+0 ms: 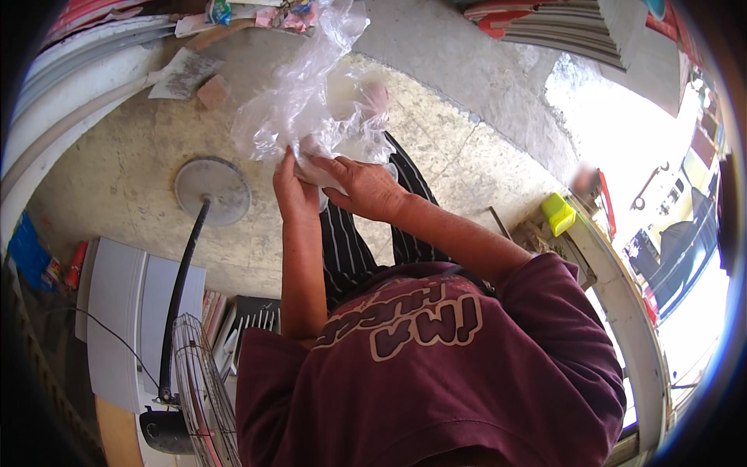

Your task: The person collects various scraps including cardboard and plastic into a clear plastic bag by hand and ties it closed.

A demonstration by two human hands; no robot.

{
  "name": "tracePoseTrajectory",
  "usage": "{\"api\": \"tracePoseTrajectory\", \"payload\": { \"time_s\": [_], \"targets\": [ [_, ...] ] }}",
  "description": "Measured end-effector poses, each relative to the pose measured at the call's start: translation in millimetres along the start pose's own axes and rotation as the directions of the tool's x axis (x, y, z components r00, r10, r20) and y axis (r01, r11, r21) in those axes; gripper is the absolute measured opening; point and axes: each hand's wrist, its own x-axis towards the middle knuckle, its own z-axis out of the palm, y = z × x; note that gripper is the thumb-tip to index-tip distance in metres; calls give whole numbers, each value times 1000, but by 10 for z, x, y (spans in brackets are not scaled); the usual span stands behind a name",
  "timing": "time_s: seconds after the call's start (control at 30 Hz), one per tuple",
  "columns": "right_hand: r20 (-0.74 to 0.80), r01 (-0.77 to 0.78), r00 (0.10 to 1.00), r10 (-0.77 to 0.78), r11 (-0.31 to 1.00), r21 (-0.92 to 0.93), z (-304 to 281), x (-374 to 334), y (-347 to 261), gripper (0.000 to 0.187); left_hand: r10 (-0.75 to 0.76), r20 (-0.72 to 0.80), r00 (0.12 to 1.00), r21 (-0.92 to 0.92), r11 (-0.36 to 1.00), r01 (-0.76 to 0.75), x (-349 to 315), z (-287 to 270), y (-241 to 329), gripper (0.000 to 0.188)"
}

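Seemingly part-gathered, the clear plastic [289,115] is pinched by left hand [296,192] and right hand [367,187], its bulk (crumpled) loose beyond them.

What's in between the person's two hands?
Crumpled clear plastic. The head view shows part of it between the left hand and the right hand, the rest spreading out beyond them.
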Motion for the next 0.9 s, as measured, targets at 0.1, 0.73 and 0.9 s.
{"api": "tracePoseTrajectory", "payload": {
  "time_s": [0.1,0.73,0.9],
  "targets": [
    [-18,-46,999,50,987,156,116,-66,169,44,25,-53,998,-184,982,-34,37,-95,185,29],
    [489,-394,852,189,-384,835,515,412,198,52,2,139,990,-442,895,61,-362,-288,182,54],
    [443,-279,841,309,-454,846,322,775,353,40,-138,90,986,-568,806,165,-234,-483,243,36]
  ]
}}
